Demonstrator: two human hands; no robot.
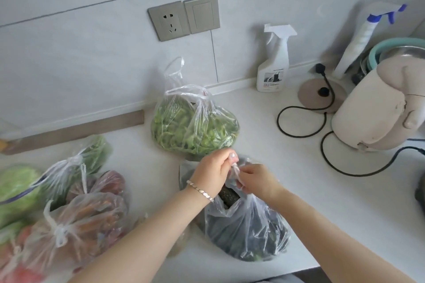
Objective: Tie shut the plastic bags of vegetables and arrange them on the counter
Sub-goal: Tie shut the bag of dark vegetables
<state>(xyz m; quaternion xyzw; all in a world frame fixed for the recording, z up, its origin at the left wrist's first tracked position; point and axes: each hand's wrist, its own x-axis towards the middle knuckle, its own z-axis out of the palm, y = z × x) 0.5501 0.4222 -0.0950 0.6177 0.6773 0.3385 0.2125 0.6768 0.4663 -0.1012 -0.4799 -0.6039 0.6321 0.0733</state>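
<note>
At six o'clock on the counter (305, 193), left hand (212, 167) and right hand (258, 181) pinched the handles (235, 170) of the dark bag (248, 232), fingers curled. At its twelve o'clock sat the green bag (195, 126).

Cannot read a single word anywhere. On the white spray bottle (274, 62) by the wall, a front label (271, 76): one short line of dark print along the top, a dark picture below it, finer print under that (all too blurred to spell out). On the leaning bottle (362, 37) at the right, faint grey marks down the side, likewise illegible. Across the left bag (16, 177) of lettuce, a blue band (21, 193), too smeared to tell whether printed.
</note>
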